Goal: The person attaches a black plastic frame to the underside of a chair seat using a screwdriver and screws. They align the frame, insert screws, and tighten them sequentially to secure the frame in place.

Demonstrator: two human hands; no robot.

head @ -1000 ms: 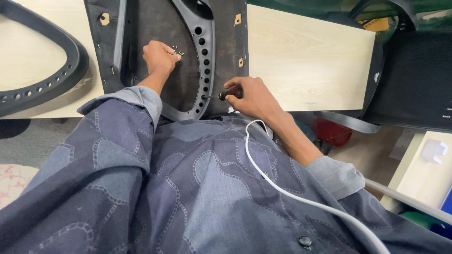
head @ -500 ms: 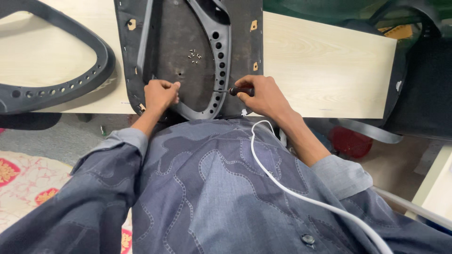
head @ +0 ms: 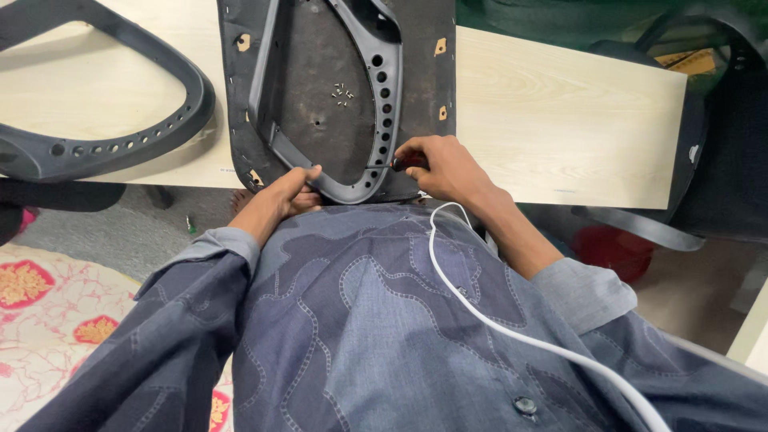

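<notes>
A pale wooden tabletop (head: pixel 560 120) carries a dark seat panel (head: pixel 336 96) lying underside up, its near edge reaching the tabletop's front edge. A grey plastic frame (head: pixel 384 88) with a row of holes lies on the panel. A second curved grey frame (head: pixel 120 128) lies well apart on the tabletop, to the left. The left hand (head: pixel 280 200) grips the near edge of the panel, fingers curled over it. The right hand (head: pixel 444 164) is closed around a screwdriver (head: pixel 400 162), its tip against the holed frame. Small loose screws (head: pixel 342 93) lie on the panel.
</notes>
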